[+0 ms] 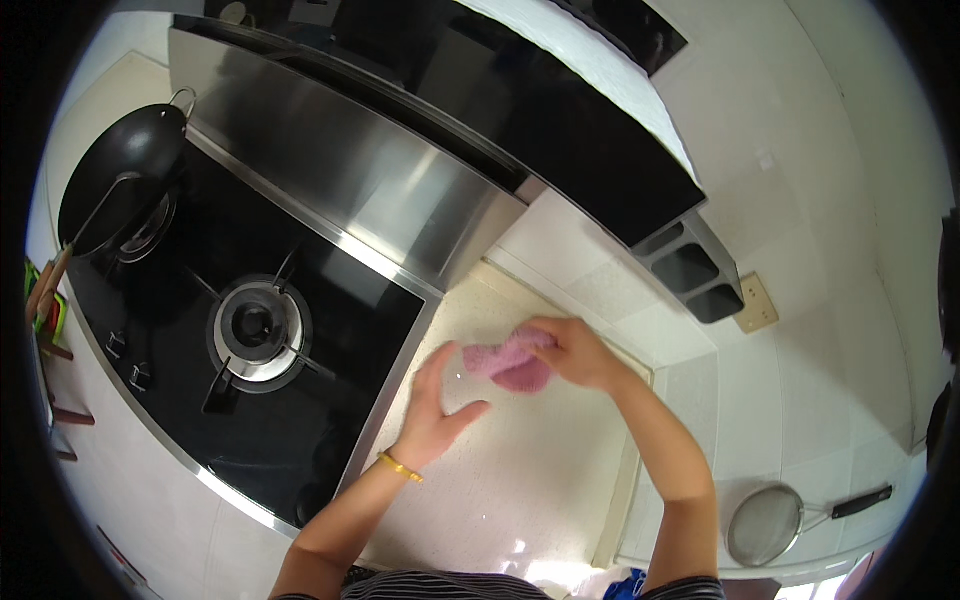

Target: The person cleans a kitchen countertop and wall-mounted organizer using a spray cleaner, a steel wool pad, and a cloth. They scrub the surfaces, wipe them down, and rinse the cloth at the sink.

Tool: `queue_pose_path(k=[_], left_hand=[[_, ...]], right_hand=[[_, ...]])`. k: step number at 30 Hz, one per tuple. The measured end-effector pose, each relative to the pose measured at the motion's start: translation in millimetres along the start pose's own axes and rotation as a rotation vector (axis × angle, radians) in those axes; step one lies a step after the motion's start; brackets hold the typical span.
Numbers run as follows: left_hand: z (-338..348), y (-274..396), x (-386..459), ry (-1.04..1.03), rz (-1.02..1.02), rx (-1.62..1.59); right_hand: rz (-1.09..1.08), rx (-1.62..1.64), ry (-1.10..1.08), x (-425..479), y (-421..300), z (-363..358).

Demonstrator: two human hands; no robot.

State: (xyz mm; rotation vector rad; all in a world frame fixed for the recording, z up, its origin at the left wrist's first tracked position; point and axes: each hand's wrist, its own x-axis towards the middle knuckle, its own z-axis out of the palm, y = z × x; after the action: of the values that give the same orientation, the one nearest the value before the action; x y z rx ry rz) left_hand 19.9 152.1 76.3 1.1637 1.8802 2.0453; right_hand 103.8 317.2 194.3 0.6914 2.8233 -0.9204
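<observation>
A crumpled pink cloth [517, 364] is gripped by my right hand [574, 351] above the pale speckled countertop [517, 480]. The hand and cloth look slightly blurred. My left hand [435, 416], with a yellow bangle at the wrist, is empty, its thumb and fingers spread. It is just left of the cloth, near the right metal edge of the gas stove [360, 397]. Whether the cloth touches the countertop, I cannot tell.
A burner [259, 330] with pan supports sits left of my hands. Farther left, a black wok [124, 169] holds a wooden-handled utensil. Over the stove's back hangs a range hood [352, 172]. A mesh strainer [765, 525] hangs at right, beyond a wall socket [757, 302].
</observation>
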Motion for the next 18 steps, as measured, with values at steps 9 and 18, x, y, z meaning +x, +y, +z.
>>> queue_pose_path(k=[9,18], left_hand=[[51,47,104,-0.078,-0.401,-0.768],[125,54,234,-0.173,0.56,-0.33]], right_hand=[[-0.288,-0.703,0.974,-38,6,-107],[-0.083,-0.869,1.109,6,25,-130]])
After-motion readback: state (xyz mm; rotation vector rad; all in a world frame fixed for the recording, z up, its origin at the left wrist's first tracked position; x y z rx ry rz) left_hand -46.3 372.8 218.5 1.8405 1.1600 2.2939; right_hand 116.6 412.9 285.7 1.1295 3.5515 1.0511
